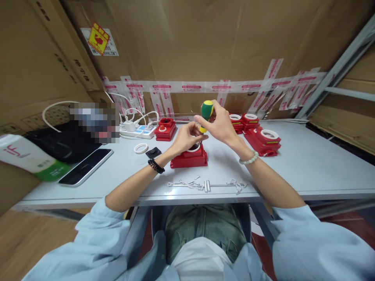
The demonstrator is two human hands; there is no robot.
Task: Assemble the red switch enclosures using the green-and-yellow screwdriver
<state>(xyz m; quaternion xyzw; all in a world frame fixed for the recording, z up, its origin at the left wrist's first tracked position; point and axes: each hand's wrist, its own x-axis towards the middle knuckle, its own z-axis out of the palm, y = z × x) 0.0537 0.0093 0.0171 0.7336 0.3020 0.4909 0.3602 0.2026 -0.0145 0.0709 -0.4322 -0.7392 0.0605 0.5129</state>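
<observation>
In the head view my right hand point(221, 123) grips a screwdriver point(207, 111) by its green and yellow handle. The tool stands nearly upright, its shaft pointing down at the right end of a red housing point(189, 160) with a white ring on top. My left hand point(189, 137) is over that housing, its thumb and fingers closed about the lower part of the screwdriver. The screwdriver's tip is too small to make out. In front of the housing lie small screws point(194, 180), two metal cylinders point(207, 186) and thin rods with white cords.
More red housings with white rings point(268, 134) stand at the back right. Left of centre are another red housing point(165, 129), a loose white ring point(141, 148), a black part point(154, 152) and a power strip point(142, 132). A phone point(86, 168) and tube point(32, 156) lie far left.
</observation>
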